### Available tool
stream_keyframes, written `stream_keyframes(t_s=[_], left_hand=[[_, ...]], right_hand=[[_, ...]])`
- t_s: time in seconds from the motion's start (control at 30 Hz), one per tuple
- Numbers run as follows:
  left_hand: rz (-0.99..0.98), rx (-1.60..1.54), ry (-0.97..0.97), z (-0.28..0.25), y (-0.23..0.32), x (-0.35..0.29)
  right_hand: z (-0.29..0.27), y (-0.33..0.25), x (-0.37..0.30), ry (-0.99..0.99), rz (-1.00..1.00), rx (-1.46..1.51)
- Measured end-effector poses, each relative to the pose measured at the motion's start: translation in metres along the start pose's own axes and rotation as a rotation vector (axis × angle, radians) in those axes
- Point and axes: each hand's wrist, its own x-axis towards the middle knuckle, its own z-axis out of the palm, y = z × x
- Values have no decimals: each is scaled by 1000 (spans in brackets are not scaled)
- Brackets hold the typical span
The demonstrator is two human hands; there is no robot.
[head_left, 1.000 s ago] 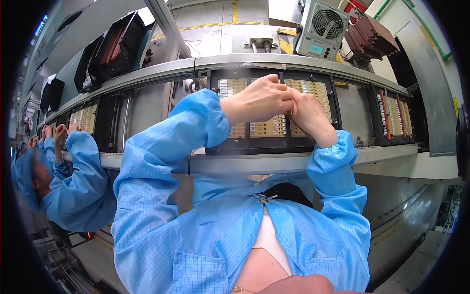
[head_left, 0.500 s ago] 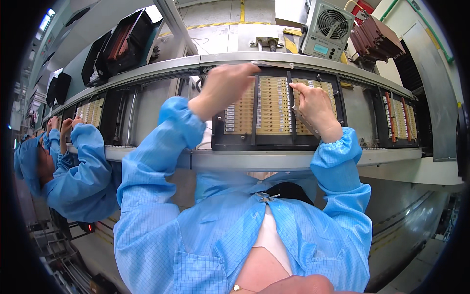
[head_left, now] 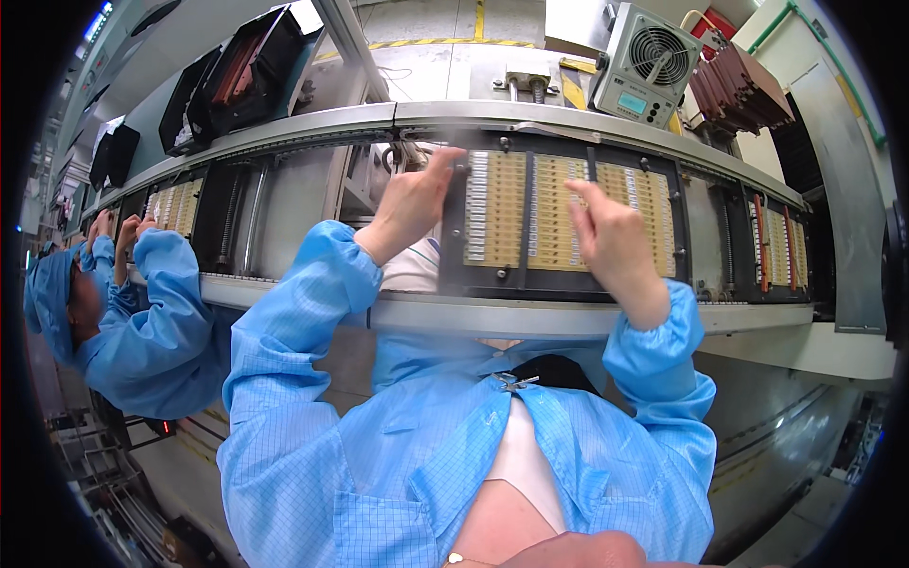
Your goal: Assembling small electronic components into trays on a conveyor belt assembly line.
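A black carrier frame (head_left: 453, 256) lies on the conveyor in front of me, with three tan panels (head_left: 554, 208) of small parts set in it. My left hand (head_left: 412, 204) is at the frame's upper left corner, fingers curled over its edge. My right hand (head_left: 611, 241) rests on the middle and right panels with bent fingers; its fingertips touch the tan surface and it holds nothing. Both my forearms are in blue cleanroom sleeves.
A co-worker in a blue coat (head_left: 142, 322) stands at the left with both hands up at another panel carrier (head_left: 175, 204). A further carrier (head_left: 781, 251) sits to the right. Behind the conveyor rail (head_left: 530, 317) are a grey fan unit (head_left: 649, 62), stacked brown trays (head_left: 739, 90) and black bins (head_left: 237, 85).
My hands were together over the top of the panels. They have parted: the left went to the frame's left corner, the right came down onto the panels.
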Motion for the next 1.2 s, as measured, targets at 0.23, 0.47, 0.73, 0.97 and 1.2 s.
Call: stream_keyframes(t_s=[0.23,0.47,0.73,0.97,1.2], left_hand=[[97,-238,-54,45,34,26],[70,-381,-101,74,45,40],[4,-502,-191,62,46,42],[-25,-432,-81,54,38,43],[305,-46,109,43,29,72]], right_hand=[[16,6,-24,-185,178,-140],[6,5,-19,-25,131,-91],[28,8,-13,-28,90,-158],[37,-5,-12,-81,191,-234],[18,-18,-31,-106,139,-95]])
